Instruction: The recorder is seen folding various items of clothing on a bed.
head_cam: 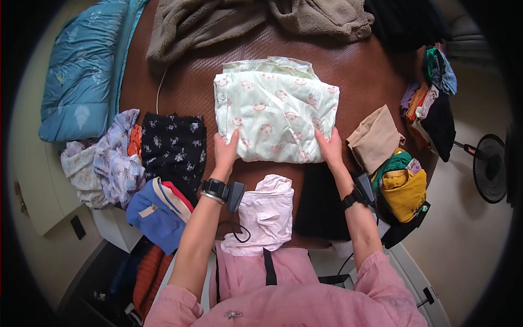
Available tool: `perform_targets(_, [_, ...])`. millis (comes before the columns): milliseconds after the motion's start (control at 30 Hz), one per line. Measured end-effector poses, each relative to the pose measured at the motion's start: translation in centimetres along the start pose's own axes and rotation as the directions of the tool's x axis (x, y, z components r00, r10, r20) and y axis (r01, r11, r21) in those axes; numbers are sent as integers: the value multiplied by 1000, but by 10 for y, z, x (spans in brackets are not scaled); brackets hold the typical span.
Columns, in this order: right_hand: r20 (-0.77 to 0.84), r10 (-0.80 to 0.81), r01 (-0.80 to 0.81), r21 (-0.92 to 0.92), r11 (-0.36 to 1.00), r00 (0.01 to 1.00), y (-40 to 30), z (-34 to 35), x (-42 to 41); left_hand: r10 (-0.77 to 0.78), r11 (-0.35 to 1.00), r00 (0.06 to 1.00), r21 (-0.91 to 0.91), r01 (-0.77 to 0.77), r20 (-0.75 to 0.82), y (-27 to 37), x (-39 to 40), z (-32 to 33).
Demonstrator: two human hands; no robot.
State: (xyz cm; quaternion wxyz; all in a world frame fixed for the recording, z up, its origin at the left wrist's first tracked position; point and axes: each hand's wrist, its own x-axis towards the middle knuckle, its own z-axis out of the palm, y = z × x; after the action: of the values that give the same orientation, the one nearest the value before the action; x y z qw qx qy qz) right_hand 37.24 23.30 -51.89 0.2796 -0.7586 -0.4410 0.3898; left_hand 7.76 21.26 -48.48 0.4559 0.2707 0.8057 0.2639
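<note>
A pale button-front garment with a red smiley print is folded into a rough rectangle on the brown woven mat. My left hand grips its lower left corner, thumb on top, close to the buttoned edge. At the lower right corner my right hand holds it the same way. The fingers of both hands are hidden under the cloth. Between my forearms lies a pale pink garment, partly folded. A black cloth lies near my right wrist.
Left are a black floral cloth, a blue garment, a patterned shirt and a teal quilt. A brown fleece garment spans the far side. Beige and yellow clothing lies right; a fan stands beyond.
</note>
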Motion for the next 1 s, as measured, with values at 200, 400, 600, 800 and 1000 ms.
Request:
perform_targets(200, [-123,-184,219,398,891,975,-47,-12,33,273,682,908,-729,51,318,51,27,1])
perform_targets(400, [-260,-174,31,-476,879,950,-51,-1,29,399,890,887,331,-314,-231,25,57,17])
perform_targets(600, [222,-613,586,-646,490,758,-76,30,23,812,309,557,682,-663,173,53,23,46])
perform_targets(800, [210,-560,536,-667,518,802,-43,50,70,745,272,619,736,-620,247,45,77,62])
perform_targets(1000, [132,-649,547,-677,493,749,-40,58,104,848,180,477,723,-667,229,59,115,82])
